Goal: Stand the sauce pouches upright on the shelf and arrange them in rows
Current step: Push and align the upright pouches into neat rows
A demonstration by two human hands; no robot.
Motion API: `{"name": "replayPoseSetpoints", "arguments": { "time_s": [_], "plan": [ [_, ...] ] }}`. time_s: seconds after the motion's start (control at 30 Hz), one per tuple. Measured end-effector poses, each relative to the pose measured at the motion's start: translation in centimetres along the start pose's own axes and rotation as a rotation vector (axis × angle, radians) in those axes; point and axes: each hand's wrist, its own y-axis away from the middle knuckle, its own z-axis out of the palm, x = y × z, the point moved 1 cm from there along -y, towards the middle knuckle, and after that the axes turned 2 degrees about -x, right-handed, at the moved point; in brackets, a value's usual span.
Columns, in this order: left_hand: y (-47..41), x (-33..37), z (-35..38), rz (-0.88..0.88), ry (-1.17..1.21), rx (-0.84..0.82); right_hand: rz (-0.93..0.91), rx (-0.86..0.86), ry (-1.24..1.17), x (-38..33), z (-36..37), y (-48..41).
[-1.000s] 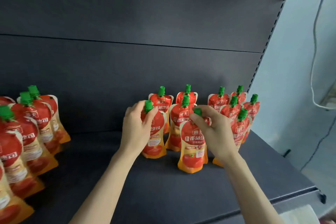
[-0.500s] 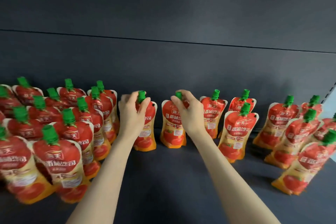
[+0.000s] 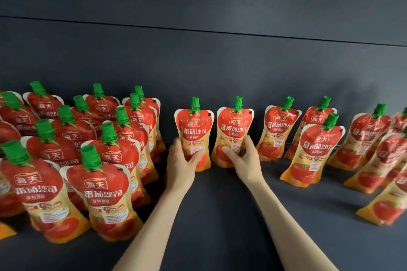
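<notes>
1. Where the shelf meets its back wall, mid-frame, the left hand grips the left pouch low down.
2. The right hand grips the right pouch beside it, both upright.

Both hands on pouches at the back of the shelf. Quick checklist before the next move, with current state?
1. Left hand grips the lower part of the left pouch: ok.
2. Right hand grips the lower part of the right pouch: ok.
3. Both held pouches upright, caps up, labels forward: ok.
4. Their bases flat on the shelf: cannot tell, fingers cover part of the bottoms.
5. Left pouch closed up to the packed block on its left: not ok, a gap shows.
6. Front pouch to the right in line: not ok, it leans and stands ahead of the back row.
</notes>
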Motion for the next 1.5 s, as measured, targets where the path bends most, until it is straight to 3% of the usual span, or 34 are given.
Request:
{"name": "replayPoseSetpoints", "arguments": {
  "time_s": [0.17, 0.3, 0.6, 1.5],
  "plan": [
    [-1.6, 0.6, 0.8, -0.016, 0.039, 0.091, 0.009, 0.066, -0.01, -0.3, 0.6, -0.7],
    [-1.1, 0.5, 1.2, -0.022, 0.081, 0.167, 0.022, 0.02, 0.044, 0.3, 0.8, -0.6],
    [-1.2, -0.2, 1.7, -0.047, -0.07, 0.167, 0.01, 0.059, 0.121, 1.0, 1.1, -1.0],
    [-1.2, -0.1, 1.5, -0.084, -0.08, 0.171, 0.024, 0.011, 0.111, 1.2, 0.8, -0.9]
  ]
}}
